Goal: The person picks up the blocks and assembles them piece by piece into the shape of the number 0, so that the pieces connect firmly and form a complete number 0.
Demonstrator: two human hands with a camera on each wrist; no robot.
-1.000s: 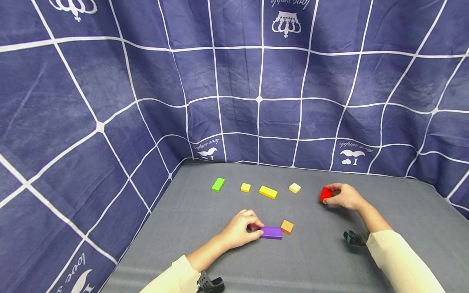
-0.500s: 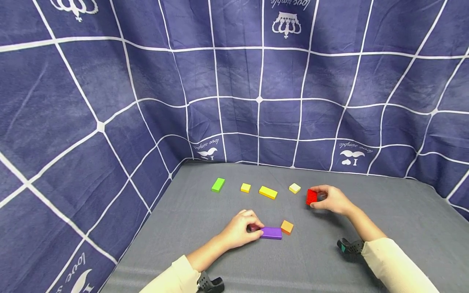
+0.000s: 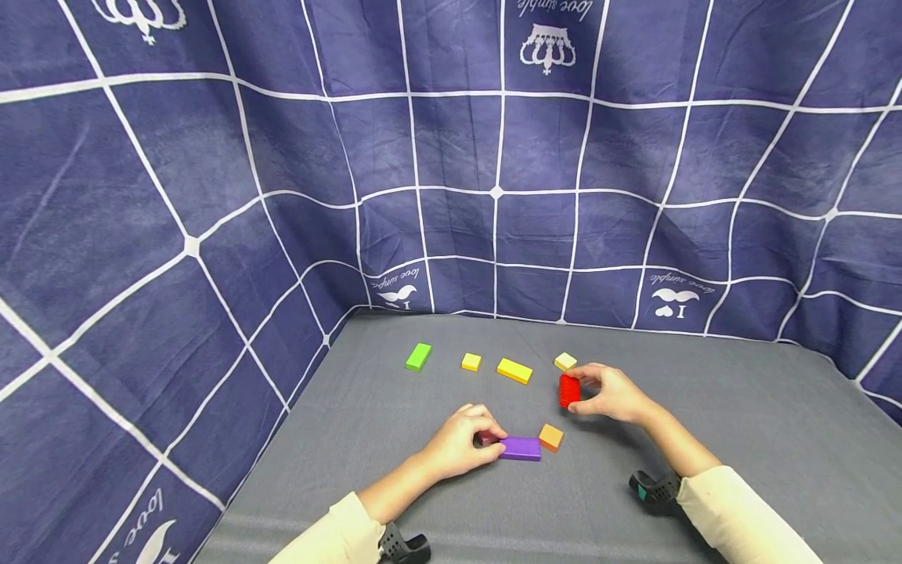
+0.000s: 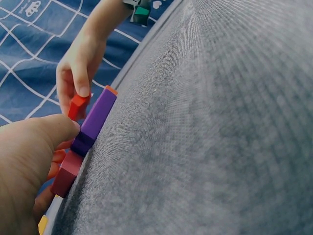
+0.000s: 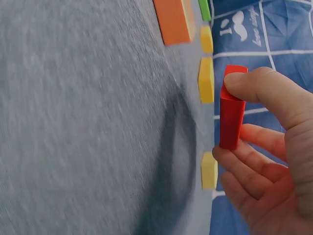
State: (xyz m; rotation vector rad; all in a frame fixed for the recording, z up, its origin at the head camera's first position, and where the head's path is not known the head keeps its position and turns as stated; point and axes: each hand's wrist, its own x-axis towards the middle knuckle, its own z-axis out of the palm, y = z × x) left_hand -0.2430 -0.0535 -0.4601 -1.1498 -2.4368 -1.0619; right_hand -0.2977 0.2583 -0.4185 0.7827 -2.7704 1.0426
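Note:
A purple block [image 3: 521, 449] lies flat on the grey table, its left end pinched by my left hand [image 3: 461, 440]. In the left wrist view the thumb presses the purple block [image 4: 95, 120] near a dark red block [image 4: 68, 174], which adjoins that end. From the head view the palm mostly hides the dark red block. An orange block [image 3: 551, 437] touches the purple block's right end. My right hand [image 3: 611, 393] grips a bright red block [image 3: 569, 391] between thumb and fingertips. In the right wrist view this red block [image 5: 231, 120] is held off the table, with a shadow below.
Along the back of the grey table [image 3: 338, 439] lie a green block [image 3: 419, 357], a small yellow block [image 3: 471, 362], a longer yellow block [image 3: 514, 371] and a pale yellow block [image 3: 565, 361]. Behind the table hangs a blue checked curtain [image 3: 451, 227].
My right hand has moved left and a little nearer, carrying the red block from the right side toward the orange block. The left hand has stayed in place on the purple block.

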